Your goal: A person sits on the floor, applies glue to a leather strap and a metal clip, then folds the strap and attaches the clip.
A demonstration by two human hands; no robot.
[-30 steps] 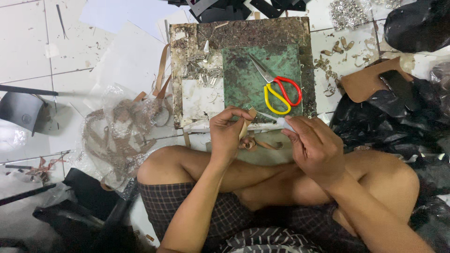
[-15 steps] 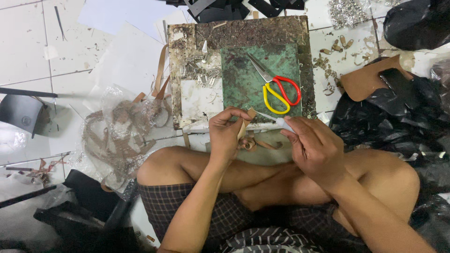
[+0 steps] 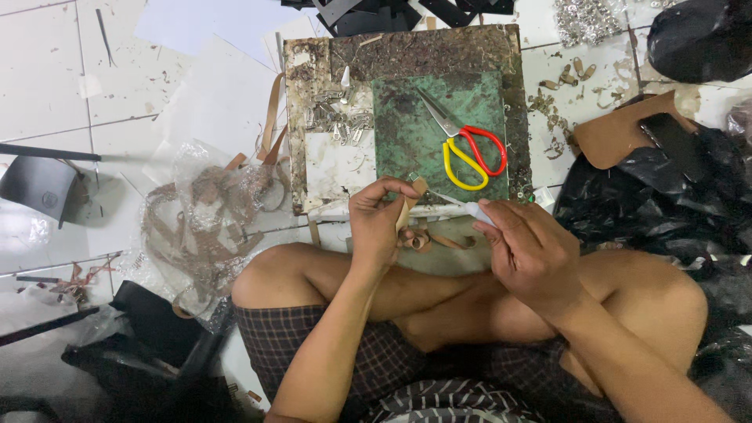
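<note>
Left hand: your left hand (image 3: 377, 223) was curled, thumb and fingers pinching the upper end of a tan leather strip (image 3: 413, 205) held upright just above your crossed legs.
Right hand: your right hand (image 3: 533, 251) was closed around a small white object (image 3: 479, 211), fingertips pressed on it; what it was could not be told.
Strip: it sat between your two hands, at the near edge of the work board (image 3: 407, 55); more curled tan pieces (image 3: 439, 241) lay just beneath it.
Board: a worn, stained slab lay on the tiled floor (image 3: 47, 86), with a green cutting mat (image 3: 415, 117) on its right part.
Scissors: the red and yellow scissors (image 3: 466, 145) rested on the mat, just beyond your hands, touching neither.
Left of you: a clear plastic bag of brown strips (image 3: 204, 227) lay on the floor.
Right of you: black plastic bags (image 3: 650, 204) were heaped near your knee.
</note>
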